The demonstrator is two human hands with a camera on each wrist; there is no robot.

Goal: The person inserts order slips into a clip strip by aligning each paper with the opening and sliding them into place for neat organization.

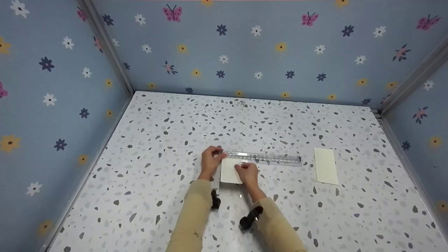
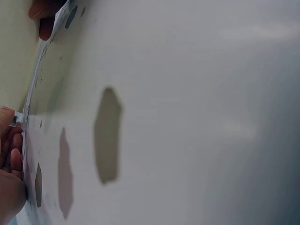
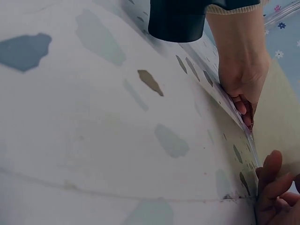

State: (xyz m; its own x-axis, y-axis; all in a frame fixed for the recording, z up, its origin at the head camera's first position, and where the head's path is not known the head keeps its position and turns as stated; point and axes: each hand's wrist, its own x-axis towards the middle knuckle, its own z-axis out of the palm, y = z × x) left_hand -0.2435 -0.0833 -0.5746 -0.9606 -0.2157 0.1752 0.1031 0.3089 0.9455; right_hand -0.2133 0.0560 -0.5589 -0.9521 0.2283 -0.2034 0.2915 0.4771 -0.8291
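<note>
In the head view a pale yellow piece of paper (image 1: 229,172) lies between both hands, its near edge lifted slightly off the table. Along its far edge runs a clear plastic ruler (image 1: 276,158), stretching to the right. My left hand (image 1: 210,161) pinches the ruler's left end between thumb and fingers, by the paper's top left corner. With curled fingers, my right hand (image 1: 247,173) pinches the paper on its right side, just below the ruler. The right wrist view shows the paper (image 3: 280,126) standing up between the left hand (image 3: 241,84) and right hand (image 3: 276,192).
A second pale yellow paper rectangle (image 1: 326,166) lies to the right on the speckled white table (image 1: 168,140). Blue flowered panels (image 1: 238,42) rise at the back and both sides. Dark wrist devices (image 1: 251,217) sit on the forearms.
</note>
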